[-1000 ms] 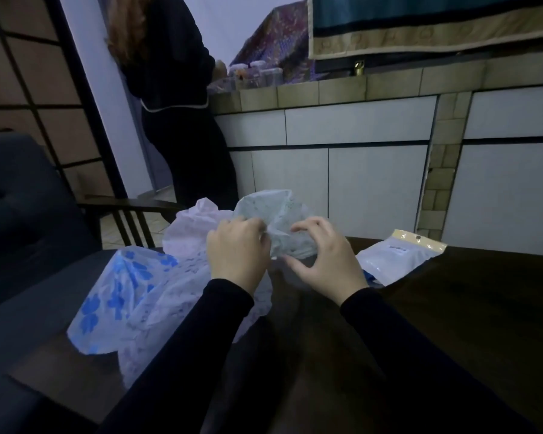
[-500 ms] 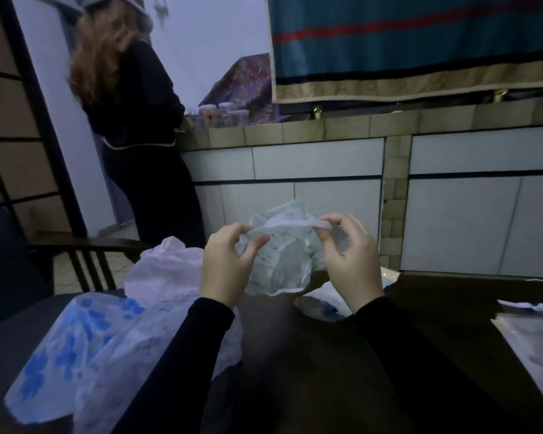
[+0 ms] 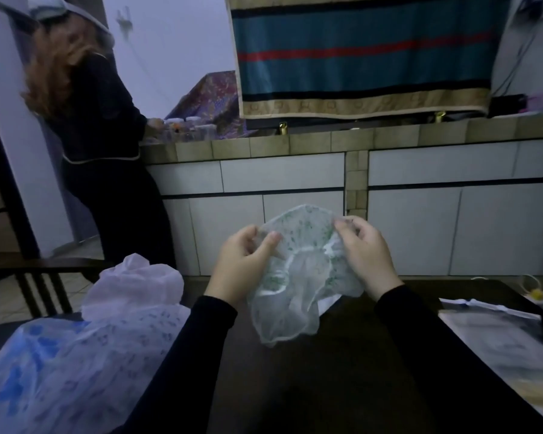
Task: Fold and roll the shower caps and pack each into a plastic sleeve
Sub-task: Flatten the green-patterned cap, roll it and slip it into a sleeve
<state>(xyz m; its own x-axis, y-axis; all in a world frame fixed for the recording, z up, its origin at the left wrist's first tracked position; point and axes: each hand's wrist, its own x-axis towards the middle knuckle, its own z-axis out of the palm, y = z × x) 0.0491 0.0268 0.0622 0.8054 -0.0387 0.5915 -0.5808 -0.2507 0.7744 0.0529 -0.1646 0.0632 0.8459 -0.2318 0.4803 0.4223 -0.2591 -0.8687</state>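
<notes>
A heap of blue-printed translucent plastic caps (image 3: 76, 355) runs off the frame's left edge. Above the dark wooden table (image 3: 342, 386), the left hand (image 3: 243, 266) and right hand (image 3: 362, 253) pinch a green-speckled translucent shower cap (image 3: 298, 277), hiding its edges. Blurred clear plastic sleeves (image 3: 499, 346) lie cut off at right.

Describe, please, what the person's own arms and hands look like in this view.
Both arms wear long, plain black sleeves that end at the wrists. The left hand and right hand are bare: no gloves, rings, watch or markings show.
</notes>
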